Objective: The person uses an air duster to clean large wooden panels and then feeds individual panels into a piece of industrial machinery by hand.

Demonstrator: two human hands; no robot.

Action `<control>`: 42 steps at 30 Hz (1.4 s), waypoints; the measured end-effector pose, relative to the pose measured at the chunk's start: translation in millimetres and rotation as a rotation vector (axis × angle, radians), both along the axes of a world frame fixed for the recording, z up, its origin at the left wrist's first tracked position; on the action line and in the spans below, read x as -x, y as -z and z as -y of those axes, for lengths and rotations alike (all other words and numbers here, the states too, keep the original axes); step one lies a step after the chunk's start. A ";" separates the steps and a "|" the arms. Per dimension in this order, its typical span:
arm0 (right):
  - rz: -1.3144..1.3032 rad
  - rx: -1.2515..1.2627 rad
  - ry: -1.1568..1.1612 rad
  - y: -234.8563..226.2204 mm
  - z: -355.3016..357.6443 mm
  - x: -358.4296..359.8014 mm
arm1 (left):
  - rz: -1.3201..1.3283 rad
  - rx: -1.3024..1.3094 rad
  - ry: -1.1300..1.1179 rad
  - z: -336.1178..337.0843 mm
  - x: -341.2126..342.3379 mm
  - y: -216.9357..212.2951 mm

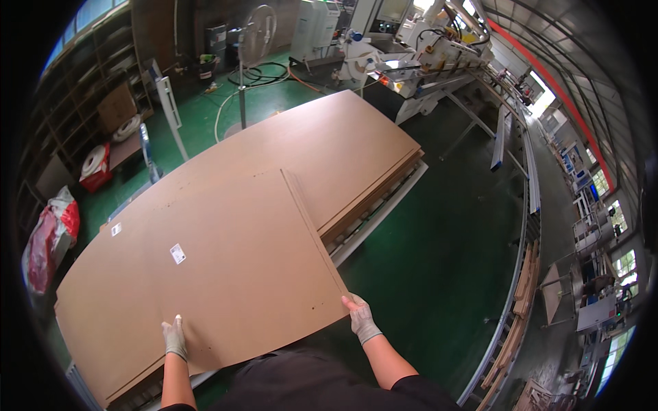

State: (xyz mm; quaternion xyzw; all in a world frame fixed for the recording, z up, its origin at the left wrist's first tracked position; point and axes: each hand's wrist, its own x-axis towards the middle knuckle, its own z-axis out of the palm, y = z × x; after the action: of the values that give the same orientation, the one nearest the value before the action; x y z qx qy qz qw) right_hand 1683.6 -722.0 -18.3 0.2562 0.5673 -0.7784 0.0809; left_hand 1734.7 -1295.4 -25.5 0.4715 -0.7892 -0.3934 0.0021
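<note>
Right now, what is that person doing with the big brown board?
A person in pale gloves is handling the top board of a stack of brown boards. The left hand lies flat on the board near its close edge. The right hand grips its near right corner, which sticks out past the stack over the green floor. The board sits askew on the others. Machines stand behind.

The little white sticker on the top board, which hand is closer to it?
Left. The left hand lies flat on the top board, straight below the white sticker. The right hand holds the board's right corner, much farther across.
</note>
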 end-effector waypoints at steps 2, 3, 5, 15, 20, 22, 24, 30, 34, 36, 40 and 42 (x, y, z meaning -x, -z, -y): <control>-0.025 -0.063 -0.008 -3.5 -36.3 32.5 | 0.092 0.030 -0.019 -47.2 25.4 -11.8; -0.034 -0.096 -0.015 -6.5 -55.0 51.3 | 0.081 0.066 -0.002 -67.1 44.2 -6.6; -0.032 -0.064 0.022 -4.4 -89.6 91.8 | 0.073 0.134 0.027 -106.9 76.5 0.7; -0.056 -0.789 0.071 -7.6 -304.9 311.5 | -0.024 -0.017 -0.048 -356.6 310.3 1.6; -0.186 -1.244 -0.050 6.4 -424.9 428.6 | 0.112 0.128 0.084 -468.4 426.4 3.8; -0.364 -1.539 -0.071 7.8 -465.2 470.4 | 0.088 0.233 0.109 -507.9 460.7 4.2; -0.384 -1.586 -0.143 6.7 -518.0 499.5 | 0.130 0.259 0.123 -582.6 504.0 -24.5; -0.490 -1.322 -0.256 -1.6 -607.0 616.9 | -0.368 0.153 -0.087 -649.5 541.6 33.2; -0.323 -1.252 -0.559 -36.0 -662.7 683.7 | -0.418 -0.009 -0.261 -697.2 501.0 53.9; -0.305 -1.143 -0.582 -24.6 -702.8 716.1 | -0.147 0.319 -0.260 -778.4 490.7 36.3; -0.288 -0.951 -0.687 -0.6 -755.9 811.9 | 0.291 0.596 -0.327 -924.2 535.4 -21.0; -0.274 -0.849 -0.790 7.0 -789.3 844.1 | 0.198 0.491 -0.345 -929.6 542.6 15.4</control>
State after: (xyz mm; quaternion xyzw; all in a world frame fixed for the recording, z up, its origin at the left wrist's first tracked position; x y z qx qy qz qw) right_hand 839.5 67.3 -25.3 -0.0672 0.8865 -0.4206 0.1810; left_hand 1192.1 -365.8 -40.9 0.6199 -0.7653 -0.1371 0.1057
